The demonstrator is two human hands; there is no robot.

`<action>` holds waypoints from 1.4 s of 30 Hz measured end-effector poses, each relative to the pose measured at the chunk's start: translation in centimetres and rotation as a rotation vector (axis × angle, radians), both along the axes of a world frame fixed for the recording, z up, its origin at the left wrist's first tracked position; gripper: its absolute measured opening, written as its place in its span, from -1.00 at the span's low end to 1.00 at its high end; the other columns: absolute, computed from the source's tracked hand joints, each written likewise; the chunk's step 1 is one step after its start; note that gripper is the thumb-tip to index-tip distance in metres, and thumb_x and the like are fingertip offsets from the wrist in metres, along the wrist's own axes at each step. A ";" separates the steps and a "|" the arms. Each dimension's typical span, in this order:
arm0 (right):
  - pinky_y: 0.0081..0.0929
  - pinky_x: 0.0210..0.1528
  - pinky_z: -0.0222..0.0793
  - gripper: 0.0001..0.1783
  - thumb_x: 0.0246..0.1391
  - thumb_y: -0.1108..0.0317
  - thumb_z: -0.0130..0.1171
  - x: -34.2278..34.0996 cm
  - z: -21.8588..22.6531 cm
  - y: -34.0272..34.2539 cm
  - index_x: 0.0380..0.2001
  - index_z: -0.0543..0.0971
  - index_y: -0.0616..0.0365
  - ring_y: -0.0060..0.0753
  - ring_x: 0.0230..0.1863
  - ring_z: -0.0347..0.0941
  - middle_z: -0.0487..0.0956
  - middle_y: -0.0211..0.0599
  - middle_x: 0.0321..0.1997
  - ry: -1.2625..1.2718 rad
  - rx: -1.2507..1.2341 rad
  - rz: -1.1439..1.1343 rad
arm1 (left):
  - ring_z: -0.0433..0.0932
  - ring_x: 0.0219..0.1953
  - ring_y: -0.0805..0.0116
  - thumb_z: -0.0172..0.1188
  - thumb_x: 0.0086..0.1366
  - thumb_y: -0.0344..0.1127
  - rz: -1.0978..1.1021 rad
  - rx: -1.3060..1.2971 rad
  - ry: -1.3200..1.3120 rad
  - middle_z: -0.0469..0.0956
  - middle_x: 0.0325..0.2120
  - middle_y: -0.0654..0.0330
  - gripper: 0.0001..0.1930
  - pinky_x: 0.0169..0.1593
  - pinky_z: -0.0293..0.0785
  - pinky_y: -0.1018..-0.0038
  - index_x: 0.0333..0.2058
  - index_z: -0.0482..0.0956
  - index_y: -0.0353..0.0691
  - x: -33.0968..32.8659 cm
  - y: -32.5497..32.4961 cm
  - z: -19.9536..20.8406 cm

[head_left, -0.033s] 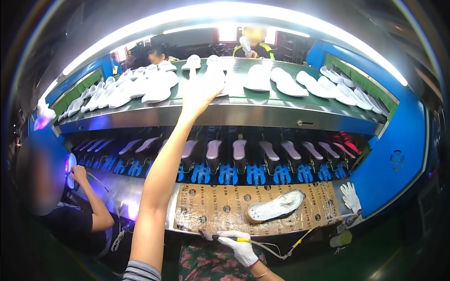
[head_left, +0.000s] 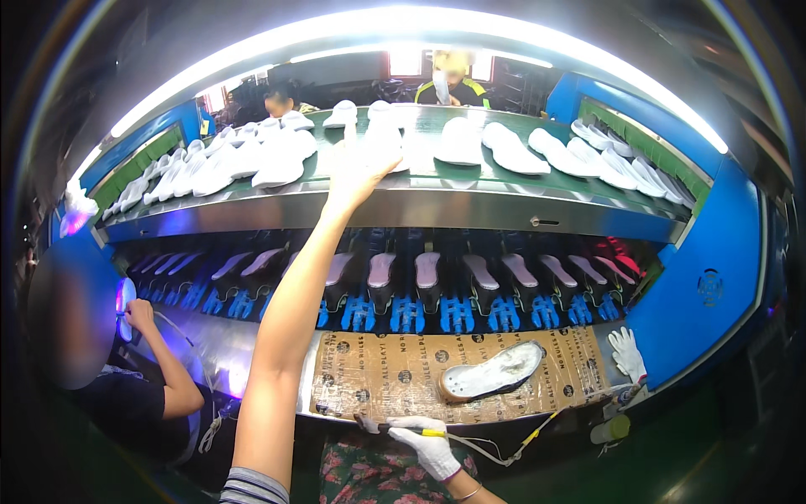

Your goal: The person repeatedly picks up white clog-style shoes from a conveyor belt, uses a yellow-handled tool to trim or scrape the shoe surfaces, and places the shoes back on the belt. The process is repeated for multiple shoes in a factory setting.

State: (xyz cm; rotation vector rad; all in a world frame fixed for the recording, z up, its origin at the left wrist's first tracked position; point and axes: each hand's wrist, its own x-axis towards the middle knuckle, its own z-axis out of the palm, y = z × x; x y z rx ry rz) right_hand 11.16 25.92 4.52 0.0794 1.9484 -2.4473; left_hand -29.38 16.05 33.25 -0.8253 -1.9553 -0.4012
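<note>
My bare left hand reaches up to the green conveyor belt, its thumb and a finger stretched apart. It touches or lies just by a white shoe sole; glare washes out the fingertips. Low in front of me, my right hand, in a white knit glove, is closed around a dark-handled brush with a yellow band and a thin tube. Beyond it, a shoe part with a white-coated underside rests on the brown printed cardboard.
Several white soles crowd the belt's left, others its right. Below, shoe uppers hang above blue clamps. An empty glove lies by the blue machine wall. A co-worker's arm is at left; another person is across.
The person across the belt has lowered the white sole in their hand slightly. My own hands hold the same positions.
</note>
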 end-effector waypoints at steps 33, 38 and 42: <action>-0.36 0.02 0.61 -0.83 0.00 0.65 0.30 -3.1 8.8 -0.1 -0.28 0.71 0.32 -0.27 -0.08 0.67 0.73 -0.07 -0.07 0.276 -0.004 -0.008 | 0.66 -0.25 0.35 0.22 0.41 -0.35 -0.258 1.557 -0.645 0.64 -0.22 0.15 -0.82 -0.12 0.62 0.43 -0.09 0.62 -0.30 28.0 -30.8 -25.2; -0.36 0.01 0.60 -0.75 -0.10 0.57 0.53 -3.2 8.2 -3.9 -0.27 0.76 0.26 -0.27 -0.11 0.71 0.77 -0.12 -0.15 0.410 0.178 0.284 | 0.68 -0.25 0.38 0.24 0.43 -0.27 -0.476 1.583 -1.622 0.69 -0.24 0.15 -0.76 -0.11 0.61 0.46 -0.11 0.66 -0.36 35.1 -19.7 -36.0; -0.36 -0.03 0.62 -0.81 -0.05 0.58 0.47 -3.2 6.3 -3.9 -0.30 0.78 0.19 -0.26 -0.12 0.73 0.78 -0.13 -0.15 0.417 0.336 0.293 | 0.55 0.24 -0.08 -0.14 0.47 0.43 -0.672 1.931 -1.843 0.53 0.20 -0.22 -0.10 0.36 0.40 0.03 0.39 0.30 -0.32 42.0 -15.8 -38.1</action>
